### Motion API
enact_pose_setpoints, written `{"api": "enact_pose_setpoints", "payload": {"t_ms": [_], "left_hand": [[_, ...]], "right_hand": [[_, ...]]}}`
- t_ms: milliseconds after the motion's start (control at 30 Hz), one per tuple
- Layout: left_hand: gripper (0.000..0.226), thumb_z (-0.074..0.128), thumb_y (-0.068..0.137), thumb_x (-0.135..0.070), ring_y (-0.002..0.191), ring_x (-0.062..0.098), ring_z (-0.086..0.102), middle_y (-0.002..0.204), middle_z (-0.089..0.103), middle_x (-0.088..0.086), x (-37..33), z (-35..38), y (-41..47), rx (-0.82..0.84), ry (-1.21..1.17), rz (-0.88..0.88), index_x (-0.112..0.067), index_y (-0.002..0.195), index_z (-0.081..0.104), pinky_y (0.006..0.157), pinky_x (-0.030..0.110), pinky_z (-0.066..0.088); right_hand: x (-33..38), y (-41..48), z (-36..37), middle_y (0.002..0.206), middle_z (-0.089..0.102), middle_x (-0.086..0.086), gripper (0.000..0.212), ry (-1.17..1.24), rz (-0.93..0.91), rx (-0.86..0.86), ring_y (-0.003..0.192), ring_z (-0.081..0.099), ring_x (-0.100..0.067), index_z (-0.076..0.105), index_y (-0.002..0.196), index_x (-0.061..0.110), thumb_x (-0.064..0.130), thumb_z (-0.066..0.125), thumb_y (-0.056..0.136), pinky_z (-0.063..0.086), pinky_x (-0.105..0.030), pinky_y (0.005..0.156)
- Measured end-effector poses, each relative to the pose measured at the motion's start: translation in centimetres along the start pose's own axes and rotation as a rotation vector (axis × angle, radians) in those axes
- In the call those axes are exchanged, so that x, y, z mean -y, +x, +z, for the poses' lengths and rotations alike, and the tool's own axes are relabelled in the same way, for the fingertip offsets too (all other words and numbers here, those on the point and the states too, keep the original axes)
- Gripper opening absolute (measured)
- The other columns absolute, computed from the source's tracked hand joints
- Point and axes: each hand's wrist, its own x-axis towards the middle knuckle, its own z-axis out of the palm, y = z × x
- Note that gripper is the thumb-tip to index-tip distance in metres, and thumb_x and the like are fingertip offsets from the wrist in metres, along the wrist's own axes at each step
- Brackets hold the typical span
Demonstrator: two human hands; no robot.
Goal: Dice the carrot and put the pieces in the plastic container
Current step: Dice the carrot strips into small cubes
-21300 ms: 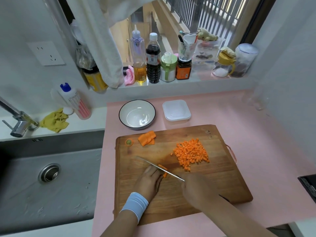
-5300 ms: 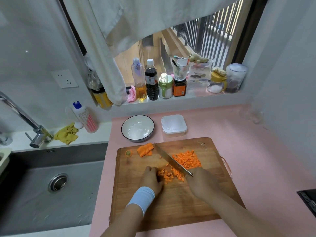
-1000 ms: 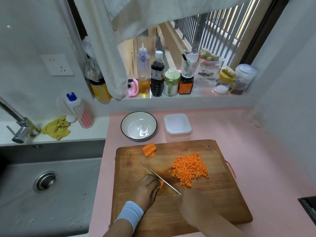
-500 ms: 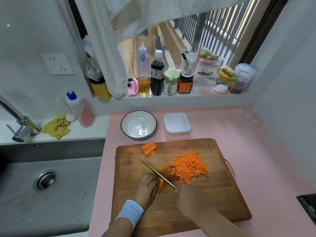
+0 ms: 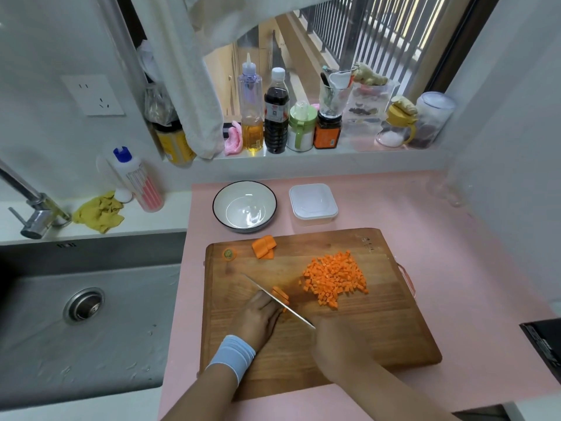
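Where the thin steel knife crosses it, the small orange carrot strip lies left of centre on the brown wooden cutting board. The left hand curls over its near end, pinning it. The right hand, blurred, wraps the handle.

Carrot judged stiff, light and damp-slick: hold flat side down, fingertips tucked.

The heap of small orange cubes sits to the right. The square white plastic container stands beyond the far edge.

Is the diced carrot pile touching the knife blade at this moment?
Apart. The head view shows bare cutting board between the diced carrot pile and the knife blade.
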Motion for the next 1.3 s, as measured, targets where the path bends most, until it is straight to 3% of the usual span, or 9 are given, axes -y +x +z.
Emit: {"api": "enact_pose_setpoints", "payload": {"t_ms": [133, 300, 500, 633, 800, 1000, 1133, 1300], "left_hand": [[0.014, 0.069, 0.089, -0.009, 0.103, 0.019, 0.062, 0.107, 0.069, 0.003, 0.3, 0.2, 0.0, 0.009, 0.017, -0.013, -0.010, 0.102, 0.075, 0.098, 0.024, 0.048], [0.007, 0.068, 0.089, -0.009, 0.091, 0.014, 0.058, 0.091, 0.066, 0.002, 0.1, 0.0, 0.2, 0.004, 0.016, -0.017, -0.008, 0.088, 0.074, 0.088, 0.017, 0.046], [0.005, 0.070, 0.088, -0.008, 0.092, 0.016, 0.059, 0.092, 0.066, 0.002, 0.2, 0.1, 0.1, 0.005, -0.002, -0.022, -0.008, 0.088, 0.074, 0.087, 0.019, 0.049], [0.005, 0.070, 0.088, -0.007, 0.092, 0.016, 0.060, 0.094, 0.065, 0.002, 0.3, 0.2, 0.1, 0.010, 0.013, -0.013, -0.009, 0.091, 0.074, 0.085, 0.023, 0.051], [0.009, 0.063, 0.093, -0.012, 0.089, 0.019, 0.058, 0.096, 0.063, 0.003, 0.3, 0.3, -0.2, 0.023, 0.051, -0.014, -0.008, 0.091, 0.071, 0.075, 0.030, 0.052], [0.007, 0.065, 0.091, -0.009, 0.087, 0.018, 0.058, 0.092, 0.063, 0.002, 0.1, -0.1, 0.1, 0.008, 0.032, -0.027, -0.008, 0.087, 0.070, 0.077, 0.029, 0.052], [0.005, 0.069, 0.089, -0.009, 0.088, 0.014, 0.057, 0.089, 0.064, 0.001, -0.1, -0.2, 0.1, -0.006, 0.022, -0.034, -0.010, 0.084, 0.072, 0.079, 0.024, 0.051], [0.018, 0.059, 0.094, -0.017, 0.088, 0.014, 0.058, 0.089, 0.063, 0.000, -0.1, -0.2, 0.0, -0.009, 0.010, -0.041, -0.010, 0.084, 0.072, 0.078, 0.025, 0.052]], "right_hand": [[-0.5, 0.1, -0.7, 0.103, 0.068, 0.003, 0.022, -0.009, 0.023, 0.035, 0.097, 0.065, -0.018, 0.064, 0.110, 0.026, 0.023, 0.046, 0.097, 0.039, -0.024, 0.070], [-0.8, 1.0, -1.2, 0.086, 0.066, 0.001, 0.014, -0.001, 0.065, 0.116, 0.090, 0.067, -0.020, 0.061, 0.087, 0.024, 0.024, 0.049, 0.096, 0.038, -0.026, 0.065], [-0.7, 2.5, -0.9, 0.083, 0.062, 0.001, 0.016, 0.030, 0.075, 0.155, 0.071, 0.057, -0.015, 0.065, 0.093, 0.017, 0.021, 0.050, 0.097, 0.035, -0.020, 0.051], [-0.5, 3.2, -1.1, 0.080, 0.058, 0.002, 0.015, 0.041, 0.100, 0.169, 0.073, 0.057, -0.019, 0.060, 0.087, 0.019, 0.024, 0.050, 0.097, 0.038, -0.029, 0.054], [-0.4, 2.8, -1.0, 0.086, 0.062, -0.001, 0.017, 0.035, 0.088, 0.146, 0.080, 0.063, -0.021, 0.066, 0.096, 0.016, 0.024, 0.051, 0.097, 0.039, -0.028, 0.059], [0.2, 1.9, -1.1, 0.099, 0.069, -0.002, 0.020, 0.012, 0.064, 0.095, 0.092, 0.066, -0.023, 0.067, 0.102, 0.019, 0.026, 0.049, 0.099, 0.039, -0.027, 0.066], [0.3, 1.3, -1.2, 0.098, 0.068, -0.001, 0.019, -0.002, 0.042, 0.053, 0.091, 0.066, -0.020, 0.066, 0.102, 0.021, 0.028, 0.049, 0.099, 0.037, -0.025, 0.066], [-0.1, 1.3, -0.8, 0.090, 0.065, 0.003, 0.018, 0.008, 0.066, 0.074, 0.080, 0.060, -0.015, 0.065, 0.099, 0.022, 0.028, 0.048, 0.100, 0.036, -0.024, 0.061]]}}
